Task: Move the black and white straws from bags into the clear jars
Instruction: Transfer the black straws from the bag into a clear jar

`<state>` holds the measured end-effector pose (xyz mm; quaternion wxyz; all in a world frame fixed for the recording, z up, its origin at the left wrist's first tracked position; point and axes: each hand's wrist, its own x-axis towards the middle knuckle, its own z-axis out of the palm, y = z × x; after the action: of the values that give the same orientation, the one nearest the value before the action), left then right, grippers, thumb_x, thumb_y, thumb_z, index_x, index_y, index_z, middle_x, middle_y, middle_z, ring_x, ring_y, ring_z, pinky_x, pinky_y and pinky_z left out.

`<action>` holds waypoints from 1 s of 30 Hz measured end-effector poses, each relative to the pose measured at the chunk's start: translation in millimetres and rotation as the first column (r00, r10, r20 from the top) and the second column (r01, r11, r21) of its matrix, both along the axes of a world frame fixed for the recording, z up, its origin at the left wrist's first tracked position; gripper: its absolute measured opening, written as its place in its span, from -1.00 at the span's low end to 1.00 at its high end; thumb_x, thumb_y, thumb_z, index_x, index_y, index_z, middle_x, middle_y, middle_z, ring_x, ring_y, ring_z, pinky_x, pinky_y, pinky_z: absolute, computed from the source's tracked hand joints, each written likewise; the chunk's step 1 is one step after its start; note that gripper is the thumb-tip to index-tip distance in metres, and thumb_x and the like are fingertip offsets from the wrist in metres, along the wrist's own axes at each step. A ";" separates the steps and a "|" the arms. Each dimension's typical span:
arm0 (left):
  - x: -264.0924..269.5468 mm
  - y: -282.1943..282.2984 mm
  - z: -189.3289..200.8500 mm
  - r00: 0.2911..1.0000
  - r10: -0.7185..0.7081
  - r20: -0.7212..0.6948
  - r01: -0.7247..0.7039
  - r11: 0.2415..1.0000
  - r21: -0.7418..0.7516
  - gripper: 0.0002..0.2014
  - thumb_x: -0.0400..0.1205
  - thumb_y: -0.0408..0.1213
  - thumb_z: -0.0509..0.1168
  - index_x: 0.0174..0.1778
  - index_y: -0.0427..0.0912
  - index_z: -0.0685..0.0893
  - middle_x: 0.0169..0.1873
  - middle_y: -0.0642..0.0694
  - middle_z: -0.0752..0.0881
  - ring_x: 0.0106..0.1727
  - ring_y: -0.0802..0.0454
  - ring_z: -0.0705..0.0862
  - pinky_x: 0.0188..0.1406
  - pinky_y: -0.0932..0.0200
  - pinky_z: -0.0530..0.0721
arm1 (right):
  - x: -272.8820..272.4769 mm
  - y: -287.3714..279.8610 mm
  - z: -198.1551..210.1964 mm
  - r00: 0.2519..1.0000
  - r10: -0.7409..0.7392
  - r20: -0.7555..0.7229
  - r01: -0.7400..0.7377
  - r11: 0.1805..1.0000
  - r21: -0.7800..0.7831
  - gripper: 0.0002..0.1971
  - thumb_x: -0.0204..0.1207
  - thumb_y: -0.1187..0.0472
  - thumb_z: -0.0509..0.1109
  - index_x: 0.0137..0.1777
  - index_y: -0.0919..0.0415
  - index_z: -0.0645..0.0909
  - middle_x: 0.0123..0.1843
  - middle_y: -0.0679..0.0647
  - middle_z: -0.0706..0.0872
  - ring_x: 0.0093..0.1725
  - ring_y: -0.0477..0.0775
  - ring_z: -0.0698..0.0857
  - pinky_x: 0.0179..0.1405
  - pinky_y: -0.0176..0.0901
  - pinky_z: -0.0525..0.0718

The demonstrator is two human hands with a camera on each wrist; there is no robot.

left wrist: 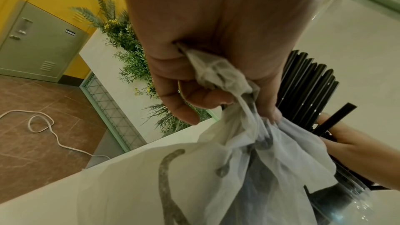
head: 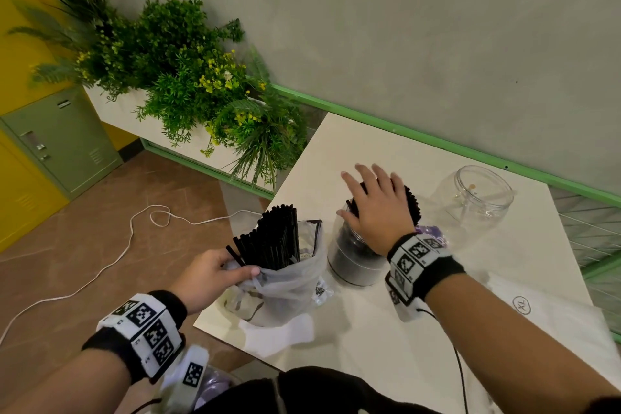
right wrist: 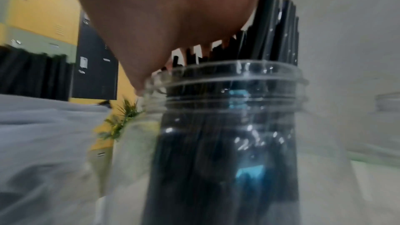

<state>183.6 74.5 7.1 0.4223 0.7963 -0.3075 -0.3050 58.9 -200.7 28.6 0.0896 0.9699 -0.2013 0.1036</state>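
A thin white bag (head: 285, 282) stands near the table's left edge with a bundle of black straws (head: 272, 239) sticking out of its mouth. My left hand (head: 215, 276) grips the gathered rim of the bag (left wrist: 218, 74), fingers curled round the fabric. Right of it stands a clear jar (head: 349, 255) packed with black straws (right wrist: 227, 143). My right hand (head: 373, 205) lies flat on the tops of those straws, fingers spread and straight. A second clear jar (head: 477, 202) stands empty at the back right.
A white bag marked XL (head: 544, 316) lies at the right of the white table (head: 369, 339). Plants in a planter (head: 188, 77) stand beyond the table's left corner. A white cord (head: 111, 262) trails across the brown floor. Yellow and green lockers (head: 57, 141) line the left.
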 end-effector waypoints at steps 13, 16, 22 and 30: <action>4.4 8.0 -6.4 1.000 0.003 0.006 -0.003 1.000 0.029 -0.63 0.54 -0.15 0.43 -0.56 -0.09 0.51 -0.75 0.11 0.41 -0.66 0.24 0.36 -0.59 0.39 0.24 | -8.3 -37.0 23.4 0.982 -0.161 0.098 0.100 0.885 0.455 -0.58 0.64 -0.20 0.17 0.34 0.02 0.55 0.25 0.05 0.64 0.22 0.18 0.59 0.13 -0.01 0.55; 5.8 8.2 -8.7 1.000 -0.005 0.016 0.004 0.999 0.035 -0.61 0.52 -0.09 0.43 -0.55 -0.13 0.48 -0.73 0.09 0.37 -0.64 0.21 0.32 -0.57 0.36 0.21 | -12.9 -50.0 21.1 0.980 -0.196 0.025 0.159 0.857 0.490 -0.56 0.62 -0.22 0.20 0.37 -0.03 0.57 0.40 0.05 0.55 0.40 0.24 0.42 0.39 0.12 0.42; 1.8 5.2 -7.5 1.000 -0.016 0.009 0.016 0.999 0.030 -0.48 0.54 -0.16 0.43 -0.78 0.07 0.49 -0.77 0.08 0.36 -0.70 0.22 0.31 -0.63 0.39 0.21 | -16.0 -51.2 24.0 0.983 -0.182 0.030 0.109 0.705 0.701 -0.55 0.66 -0.07 0.25 0.51 0.03 0.46 0.40 0.12 0.62 0.38 0.17 0.55 0.34 -0.10 0.43; 4.7 7.2 -13.9 0.999 -0.005 -0.036 0.005 1.000 0.006 -0.67 0.46 -0.03 0.44 -0.58 -0.08 0.64 -0.70 0.07 0.47 -0.60 0.21 0.40 -0.48 0.28 0.32 | -70.3 -20.5 2.4 0.801 -0.336 0.495 -0.052 0.785 0.617 -0.32 0.43 -0.25 0.43 0.48 0.04 0.39 0.36 -0.04 0.39 0.24 -0.03 0.51 0.21 -0.25 0.55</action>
<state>188.2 81.7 -6.8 0.4244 0.7914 -0.3008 -0.3213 -11.3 -221.2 31.0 -0.2815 0.8482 -0.3172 0.3174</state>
